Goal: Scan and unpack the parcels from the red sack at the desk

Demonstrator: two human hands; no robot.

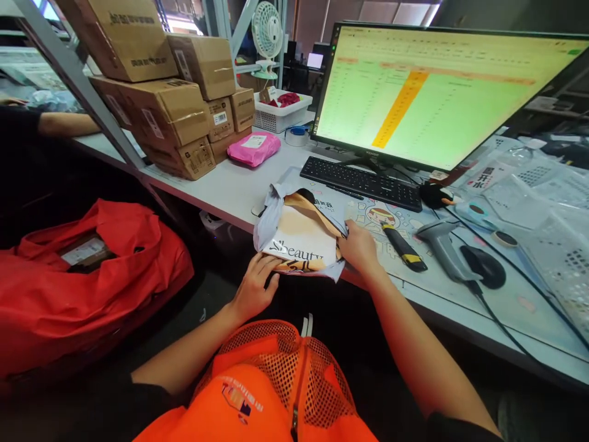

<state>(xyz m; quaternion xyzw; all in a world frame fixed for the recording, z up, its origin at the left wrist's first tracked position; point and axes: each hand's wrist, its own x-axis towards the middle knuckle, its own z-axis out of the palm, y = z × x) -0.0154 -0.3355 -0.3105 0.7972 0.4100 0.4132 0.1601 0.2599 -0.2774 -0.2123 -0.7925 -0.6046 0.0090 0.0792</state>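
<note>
A torn-open plastic mailing bag [264,230], pale grey-blue outside, lies at the desk's front edge. Out of its opening shows a white and orange printed packet [299,236] with the word "beauty" on it. My left hand [257,285] grips the near left edge, its fingertips on top and the thumb below. At the right side, my right hand [359,245] is closed on the bag's edge, its fingertips partly hidden. A yellow and black box cutter [404,247] lies on the desk mat to the right of my right hand.
Cardboard boxes [170,116] are stacked on the left, beside a pink parcel [254,149]. Behind the bag are a keyboard [359,182] and a monitor [437,98]. A barcode scanner [453,252] and its cable lie right. A red bag [92,276] stands on the left; another person's arm [69,124] shows beyond.
</note>
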